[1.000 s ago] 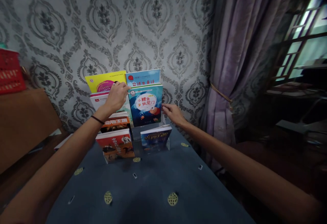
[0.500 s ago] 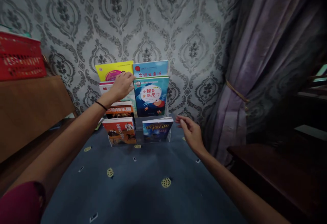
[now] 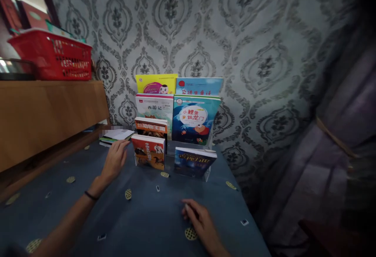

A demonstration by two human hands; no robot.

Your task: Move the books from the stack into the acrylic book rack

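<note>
My left hand [image 3: 115,159] is at the left of the book stand, its fingers stretched toward a low stack of books [image 3: 117,135] lying flat on the table. Whether the fingertips touch the stack I cannot tell. Over the front of the table is my right hand [image 3: 199,220], fingers loosely bent with nothing in them. A clear tiered stand [image 3: 208,174] holds upright books: an orange horse book [image 3: 149,155] and a dark blue book [image 3: 194,165] in front, an animal book [image 3: 151,127] and taller ones behind, among them a teal fish book [image 3: 195,120] and a yellow book [image 3: 155,83].
A dark blue cloth [image 3: 147,218] with pineapple prints covers the table. At the left, a red plastic basket [image 3: 55,53] stands on a wooden cabinet [image 3: 53,112]. Patterned wallpaper [image 3: 199,26] rises behind the stand, and a tied purple curtain [image 3: 314,186] hangs at the right.
My left hand has come away from the upper books and moved down and left to the flat stack. My right hand has drawn back from beside the stand. The view has turned left.
</note>
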